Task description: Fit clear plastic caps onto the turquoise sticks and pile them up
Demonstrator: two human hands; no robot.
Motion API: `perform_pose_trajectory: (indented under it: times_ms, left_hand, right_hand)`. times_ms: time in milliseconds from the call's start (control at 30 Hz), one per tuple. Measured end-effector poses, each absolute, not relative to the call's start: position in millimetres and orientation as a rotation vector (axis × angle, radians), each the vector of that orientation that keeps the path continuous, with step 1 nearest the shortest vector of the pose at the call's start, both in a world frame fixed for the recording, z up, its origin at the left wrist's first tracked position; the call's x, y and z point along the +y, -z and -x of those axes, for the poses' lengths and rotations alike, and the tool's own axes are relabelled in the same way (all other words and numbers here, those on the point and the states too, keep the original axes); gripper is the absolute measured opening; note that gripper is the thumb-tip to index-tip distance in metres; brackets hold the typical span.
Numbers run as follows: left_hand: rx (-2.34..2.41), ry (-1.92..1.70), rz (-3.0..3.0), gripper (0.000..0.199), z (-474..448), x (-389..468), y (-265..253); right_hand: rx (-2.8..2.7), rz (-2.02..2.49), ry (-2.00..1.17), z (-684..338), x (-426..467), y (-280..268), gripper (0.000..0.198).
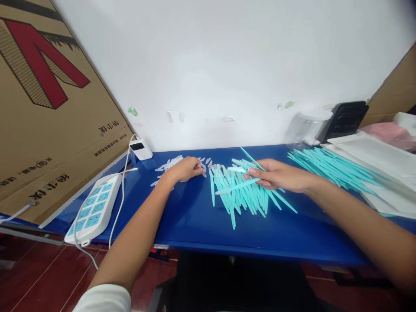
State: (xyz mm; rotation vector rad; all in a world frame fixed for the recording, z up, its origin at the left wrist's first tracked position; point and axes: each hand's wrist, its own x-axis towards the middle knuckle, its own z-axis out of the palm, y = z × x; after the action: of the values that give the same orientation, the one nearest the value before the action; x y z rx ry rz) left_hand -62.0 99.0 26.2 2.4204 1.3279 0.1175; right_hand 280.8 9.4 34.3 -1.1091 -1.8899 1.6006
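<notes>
My right hand (271, 173) is closed around a few slim turquoise plastic sticks (238, 186), shaped like eyebrow razors, which fan out from its fingers. Beneath it a loose pile of the same sticks (234, 201) spreads over the blue table. To the left, my left hand (188, 168) reaches into a scatter of small translucent plastic covers (172, 162). Its thumb and fingers are pinched together at the scatter's right side. Whatever lies between those fingertips is too small to make out.
Another turquoise bundle (331, 167) lies at the right beside white bags (390, 160). Behind stand a clear jar (303, 128) and a black holder (346, 119). A power strip (95, 208), cables and a small white device (141, 149) sit left, by a large cardboard box (65, 130).
</notes>
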Motion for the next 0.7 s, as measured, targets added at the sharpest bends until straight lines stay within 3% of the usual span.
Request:
perform_pose_trajectory:
  times_ms: [267,400,533,700]
  left_hand:
    - [1.326,-0.291,-2.464,0.030,59,96,-30]
    - [1.187,-0.246,-2.510,0.034,57,97,-30]
    - [1.165,-0.169,-2.562,0.019,54,97,-24]
    - [1.235,-0.284,-2.532,0.017,49,93,-22]
  right_hand:
    - [-1.886,1.134,-1.582,-281,10,-33,0.056]
    - [-1.887,1.138,-1.586,-280,10,-33,0.055]
    - [-1.886,1.147,-1.581,-279,9,-35,0.055]
    - [-1.867,1.077,-1.662,-281,11,-33,0.051]
